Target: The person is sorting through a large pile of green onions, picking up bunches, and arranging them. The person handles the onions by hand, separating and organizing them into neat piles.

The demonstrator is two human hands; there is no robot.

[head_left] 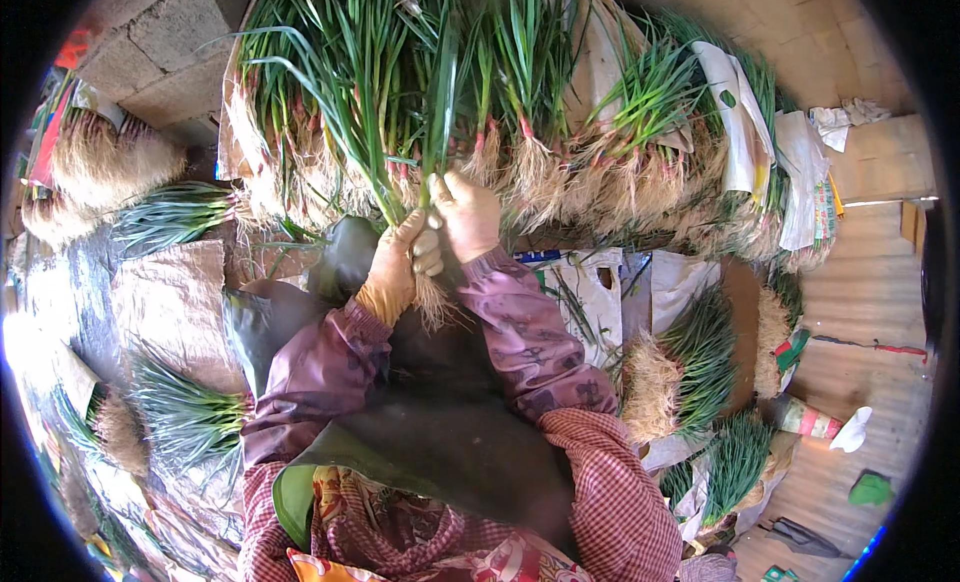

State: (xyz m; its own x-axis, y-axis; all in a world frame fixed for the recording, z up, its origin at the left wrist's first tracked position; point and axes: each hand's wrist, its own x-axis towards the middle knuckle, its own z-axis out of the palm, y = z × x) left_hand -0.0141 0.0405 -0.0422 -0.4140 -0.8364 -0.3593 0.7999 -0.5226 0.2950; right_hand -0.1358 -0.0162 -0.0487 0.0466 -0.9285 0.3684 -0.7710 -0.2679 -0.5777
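My left hand (393,269), in a yellowish glove, is closed around a small bunch of spring onions (432,304). Their pale roots hang below the fist, and long green leaves rise up and to the left. Close beside it, my right hand (468,214), gloved too, is closed with thumb and finger pinched on a spring onion stalk (439,132) whose leaves point upward. The two hands nearly touch above my dark apron (430,382). Just beyond them lies a long row of spring onions (530,162), roots toward me.
More spring onion bundles (195,407) lie at the left on cardboard (172,302). At the right, further bundles (680,372) rest beside white sacking (590,302). A concrete block wall (165,42) stands at the far left. A green scrap (871,488) lies on the ribbed surface at the right.
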